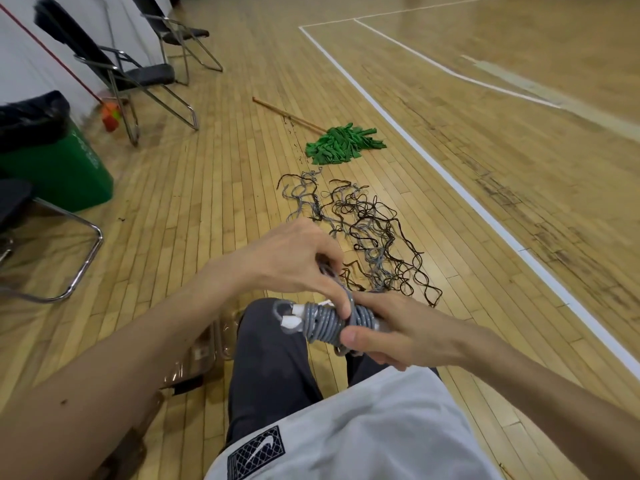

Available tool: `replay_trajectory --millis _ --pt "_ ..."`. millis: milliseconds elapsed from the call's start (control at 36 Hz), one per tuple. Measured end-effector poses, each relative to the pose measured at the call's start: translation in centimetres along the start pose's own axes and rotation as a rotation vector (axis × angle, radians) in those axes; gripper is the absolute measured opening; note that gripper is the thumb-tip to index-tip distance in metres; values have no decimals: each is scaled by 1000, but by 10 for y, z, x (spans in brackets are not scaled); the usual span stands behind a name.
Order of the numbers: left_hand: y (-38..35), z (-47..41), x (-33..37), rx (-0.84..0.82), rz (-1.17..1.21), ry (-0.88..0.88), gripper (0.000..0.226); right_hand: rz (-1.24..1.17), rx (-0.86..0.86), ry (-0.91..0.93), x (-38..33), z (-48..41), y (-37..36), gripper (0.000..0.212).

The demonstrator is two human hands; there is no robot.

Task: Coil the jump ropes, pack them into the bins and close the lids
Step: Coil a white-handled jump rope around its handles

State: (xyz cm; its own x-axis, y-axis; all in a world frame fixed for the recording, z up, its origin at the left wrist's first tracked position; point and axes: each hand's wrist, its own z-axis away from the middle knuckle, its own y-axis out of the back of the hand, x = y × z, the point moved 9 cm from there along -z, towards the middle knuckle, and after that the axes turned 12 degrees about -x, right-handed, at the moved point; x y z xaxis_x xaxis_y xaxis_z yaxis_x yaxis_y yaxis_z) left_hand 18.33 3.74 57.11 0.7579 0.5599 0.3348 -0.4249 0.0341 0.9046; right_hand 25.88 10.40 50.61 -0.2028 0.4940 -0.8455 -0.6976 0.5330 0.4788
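Note:
A grey jump rope (323, 323) is wound into a tight bundle around its white-tipped handles, held above my knee. My right hand (388, 332) grips the bundle's right end, thumb underneath. My left hand (298, 261) reaches over from the left and pinches the rope at the top of the bundle. Beyond my hands a tangle of loose grey and dark brown jump ropes (363, 237) lies spread on the wooden floor. A clear plastic bin (207, 348) sits on the floor below my left forearm, partly hidden by it.
A green mop (341, 143) with a wooden handle lies past the ropes. A green trash bin (55, 157) with a black liner stands at left, with folding chairs (131, 74) behind and beside it. White court lines (450, 174) run along the right.

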Motion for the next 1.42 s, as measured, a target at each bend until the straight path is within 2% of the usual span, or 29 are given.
replay_trajectory --millis 56,139,194,250,333,417,500,611,778,861,944,1056,1111,1194,1306,1417 --pt "-1 -1 -6 30 342 -58 57 -228 -6 123 -12 0 1 52" --pt "-13 -3 -10 64 788 -163 61 -377 85 256 -29 -1 12 44" --pt "-21 -1 -16 108 972 -160 51 -435 156 291 -33 -3 22 41" --pt "-24 3 -26 197 1011 -48 23 -469 225 287 -29 -4 32 45" --pt "-38 1 -27 206 1108 25 36 -506 336 222 -16 -5 42 56" --pt "-53 2 -35 214 1220 115 26 -491 403 131 -8 -5 43 49" --pt "-64 4 -41 236 1313 148 23 -458 448 37 2 -7 45 51" --pt "-71 11 -44 274 1315 209 20 -415 457 -32 10 -12 43 46" --pt "-76 19 -54 305 1329 269 25 -247 511 -164 24 -21 50 42" --pt "-77 21 -60 313 1347 308 26 -117 535 -247 29 -33 51 47" --pt "-75 25 -69 346 1463 301 29 -70 546 -301 32 -47 53 53" --pt "-79 38 -100 381 1571 266 29 -252 463 -277 33 -80 49 54" --pt "-83 44 -116 391 1540 250 26 -238 417 -232 26 -102 45 49" --pt "-94 56 -153 549 1512 332 21 -242 340 -194 18 -143 34 44" --pt "-116 84 -214 770 1600 451 32 -241 194 -198 14 -220 14 52" --pt "-137 121 -275 919 1668 571 29 -117 110 -225 15 -301 -6 56"
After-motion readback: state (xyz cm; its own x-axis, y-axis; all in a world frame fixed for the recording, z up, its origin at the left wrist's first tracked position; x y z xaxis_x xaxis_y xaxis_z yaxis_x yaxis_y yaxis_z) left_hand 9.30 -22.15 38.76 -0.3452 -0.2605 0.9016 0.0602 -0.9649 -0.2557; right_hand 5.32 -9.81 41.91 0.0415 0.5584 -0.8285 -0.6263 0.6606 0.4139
